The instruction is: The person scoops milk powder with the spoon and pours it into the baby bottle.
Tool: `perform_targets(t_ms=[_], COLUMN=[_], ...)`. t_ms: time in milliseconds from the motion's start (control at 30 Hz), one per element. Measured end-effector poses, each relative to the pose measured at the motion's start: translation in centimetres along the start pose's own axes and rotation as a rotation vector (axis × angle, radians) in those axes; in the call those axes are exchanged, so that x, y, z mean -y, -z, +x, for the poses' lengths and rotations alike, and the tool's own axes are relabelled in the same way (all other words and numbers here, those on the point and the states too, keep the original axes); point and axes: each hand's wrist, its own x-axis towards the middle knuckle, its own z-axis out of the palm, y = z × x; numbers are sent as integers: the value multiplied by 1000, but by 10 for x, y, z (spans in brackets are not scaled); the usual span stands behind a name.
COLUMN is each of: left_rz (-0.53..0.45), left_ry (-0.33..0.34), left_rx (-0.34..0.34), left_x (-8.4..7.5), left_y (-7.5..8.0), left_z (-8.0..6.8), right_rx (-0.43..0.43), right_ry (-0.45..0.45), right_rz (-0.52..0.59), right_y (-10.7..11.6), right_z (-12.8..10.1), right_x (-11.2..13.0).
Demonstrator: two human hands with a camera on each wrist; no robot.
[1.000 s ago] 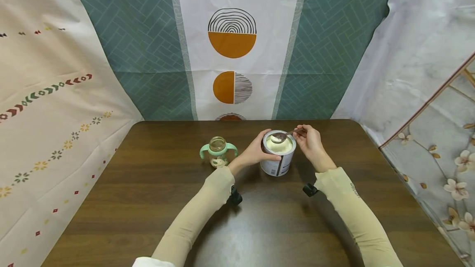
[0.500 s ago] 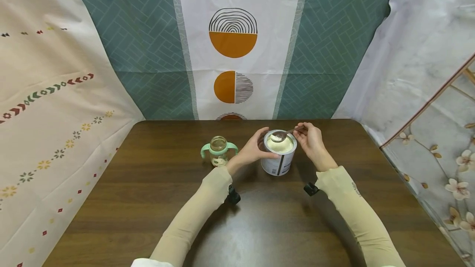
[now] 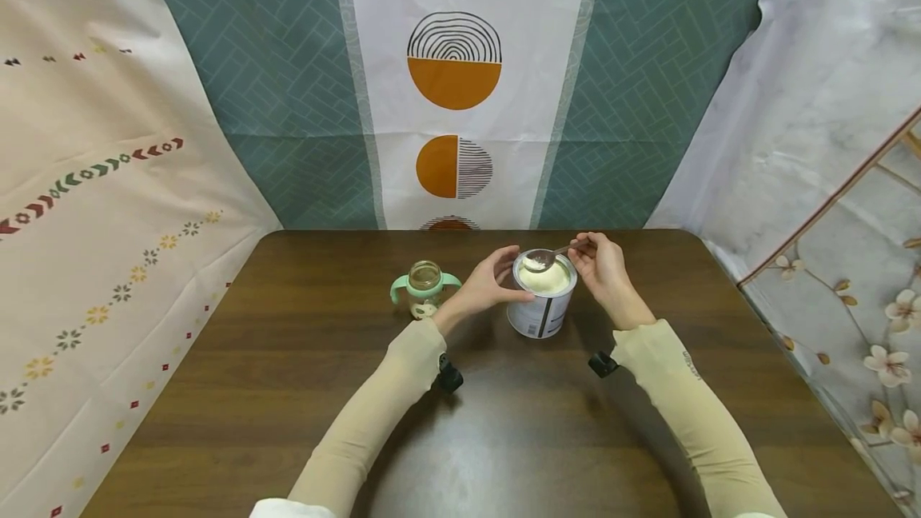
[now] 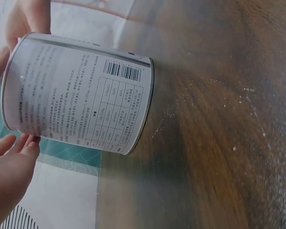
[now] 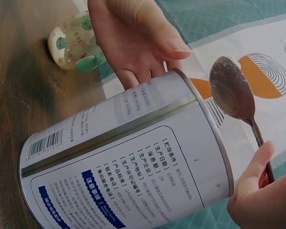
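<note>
Tin (image 3: pixel 541 304) of pale powder stood open, mid-surface (image 3: pixel 288 390), toward the far edge. Left hand (image 3: pixel 488 288) cupped its left wall, fingers (image 5: pixel 147 38) only gently bent. Right hand (image 3: pixel 603 268) pinched a spoon (image 3: pixel 544 259) by the handle, its heaped bowl just above the far rim. Left of the tin stood a green-handled bottle (image 3: pixel 424 288), open-topped

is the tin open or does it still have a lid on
Open. The head view shows no lid on the tin: pale powder fills it near the rim, and the spoon in the right hand hovers above.
</note>
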Motion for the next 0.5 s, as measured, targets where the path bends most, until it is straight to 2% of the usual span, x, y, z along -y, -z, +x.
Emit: perform_targets(t_ms=[500], left_rz=[49], left_ry=[13], left_rx=[33], left_x=[-4], left_y=[8], left_z=[-8], right_rx=[45], right_ry=[7], right_rz=[-18], right_y=[-10], right_z=[-1], right_x=[-3])
